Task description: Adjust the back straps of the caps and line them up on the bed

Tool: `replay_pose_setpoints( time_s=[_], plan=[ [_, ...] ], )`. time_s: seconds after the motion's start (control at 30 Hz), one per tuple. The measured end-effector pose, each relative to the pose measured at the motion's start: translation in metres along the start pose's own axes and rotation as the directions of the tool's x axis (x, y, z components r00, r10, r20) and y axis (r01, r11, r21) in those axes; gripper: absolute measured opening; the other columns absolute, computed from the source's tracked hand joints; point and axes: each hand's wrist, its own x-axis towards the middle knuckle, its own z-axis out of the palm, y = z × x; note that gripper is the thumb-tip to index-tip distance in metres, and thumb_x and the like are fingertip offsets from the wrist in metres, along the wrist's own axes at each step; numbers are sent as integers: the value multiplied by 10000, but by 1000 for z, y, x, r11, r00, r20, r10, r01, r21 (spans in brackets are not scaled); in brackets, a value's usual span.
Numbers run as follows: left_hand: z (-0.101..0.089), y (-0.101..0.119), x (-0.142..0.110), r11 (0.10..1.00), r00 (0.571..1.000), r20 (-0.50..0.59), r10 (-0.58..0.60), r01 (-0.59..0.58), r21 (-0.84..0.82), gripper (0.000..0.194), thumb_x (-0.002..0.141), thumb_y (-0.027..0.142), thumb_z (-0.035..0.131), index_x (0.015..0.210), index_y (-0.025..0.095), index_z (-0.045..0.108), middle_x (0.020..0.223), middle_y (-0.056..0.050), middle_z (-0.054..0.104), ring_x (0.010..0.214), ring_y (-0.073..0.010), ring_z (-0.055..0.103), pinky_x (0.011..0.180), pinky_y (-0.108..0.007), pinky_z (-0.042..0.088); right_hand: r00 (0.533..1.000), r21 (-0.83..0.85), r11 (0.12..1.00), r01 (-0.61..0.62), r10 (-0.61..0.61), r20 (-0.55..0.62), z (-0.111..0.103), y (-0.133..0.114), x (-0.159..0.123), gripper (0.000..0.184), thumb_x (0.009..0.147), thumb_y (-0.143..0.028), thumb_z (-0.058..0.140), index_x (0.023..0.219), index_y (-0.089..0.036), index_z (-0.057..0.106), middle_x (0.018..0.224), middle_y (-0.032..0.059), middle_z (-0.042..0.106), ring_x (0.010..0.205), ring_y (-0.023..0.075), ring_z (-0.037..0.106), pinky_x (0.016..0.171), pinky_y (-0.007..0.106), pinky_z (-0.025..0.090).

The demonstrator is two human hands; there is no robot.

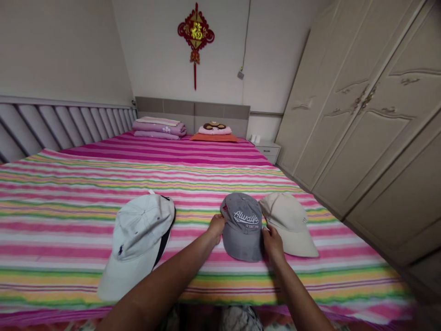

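A grey baseball cap with white lettering lies on the striped bed, its brim toward me. My left hand grips its left edge with the fingers closed. On the other side, my right hand pinches the cap's right edge, its fingertips partly hidden. A beige cap sits just right of the grey one, close to my right hand. Left of my left forearm rests a white cap with a small dark logo; a dark cap edge shows beneath it.
The striped bedspread covers the bed. Folded purple bedding and a pink folded pile lie by the headboard. A wardrobe and nightstand stand at right; a railing runs along the left.
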Motion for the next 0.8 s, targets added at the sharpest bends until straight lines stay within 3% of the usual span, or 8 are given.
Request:
replay_pose_setpoints(
  time_s=[0.17, 0.27, 0.37, 0.43, 0.5, 0.57, 0.7, 0.8],
  plan=[
    [0, -9, -12, 989, 992, 23, 125, -127, 76, 188, 558, -37, 516, 625, 117, 600, 549, -8, 627, 517, -121, 542, 556, -215, 410, 992, -103, 990, 97, -104, -70, -3, -1, -33, 541, 680, -452, 512, 1074, -83, 548, 1022, 173, 616, 952, 304, 550, 830, 404, 402],
    [-9, -8, -19, 975, 983, 5, 184, -183, 126, 238, 526, -36, 555, 688, 126, 621, 720, -33, 674, 712, -164, 590, 688, -245, 431, 971, -159, 968, 196, -215, -106, -3, -7, -58, 633, 679, -481, 502, 1135, -42, 494, 1146, 228, 532, 1052, 331, 477, 884, 455, 357],
    [-33, -5, -35, 963, 969, -82, 234, -219, 160, 312, 527, 0, 618, 807, 136, 625, 972, -81, 654, 962, -208, 555, 831, -268, 398, 945, -203, 941, 272, -300, -126, -5, -8, -83, 639, 714, -480, 463, 1146, -9, 470, 1176, 261, 492, 1102, 342, 429, 922, 485, 315],
    [-58, -5, -56, 962, 961, -134, 241, -217, 168, 334, 543, 32, 648, 860, 134, 621, 1046, -109, 626, 1007, -217, 541, 863, -278, 388, 913, -254, 900, 354, -392, -117, -8, -2, -100, 558, 756, -455, 434, 1113, -29, 492, 1121, 246, 527, 1062, 331, 463, 883, 480, 357],
    [-90, -8, -84, 968, 963, -159, 217, -191, 164, 299, 561, 63, 668, 851, 124, 626, 981, -121, 646, 941, -217, 577, 831, -290, 415, 840, -329, 805, 494, -540, -60, -12, 9, -116, 427, 804, -400, 417, 1062, -78, 524, 1026, 202, 579, 969, 300, 525, 802, 448, 420],
    [-125, -14, -117, 988, 982, -147, 122, -107, 107, 259, 593, 117, 684, 846, 105, 626, 862, -119, 665, 811, -206, 618, 738, -291, 460, 723, -382, 654, 652, -689, 54, -14, 20, -130, 318, 839, -343, 408, 1018, -117, 543, 939, 160, 612, 879, 266, 564, 729, 406, 457],
    [-183, -26, -172, 975, 974, -201, -105, 62, -212, 216, 699, 219, 645, 875, 105, 597, 812, -114, 674, 718, -185, 648, 671, -280, 502, 514, -329, 427, 842, -821, 249, -8, 29, -152, 228, 857, -292, 429, 963, -139, 561, 842, 120, 641, 790, 231, 593, 679, 365, 478],
    [-209, -22, -187, 906, 925, -362, -118, -49, -421, 120, 765, 166, 571, 869, 107, 577, 780, -104, 684, 705, -172, 658, 667, -265, 522, 439, -226, 380, 897, -830, 344, 5, 21, -166, 188, 856, -253, 442, 943, -151, 572, 845, 106, 655, 792, 216, 608, 679, 347, 492]
  ],
)
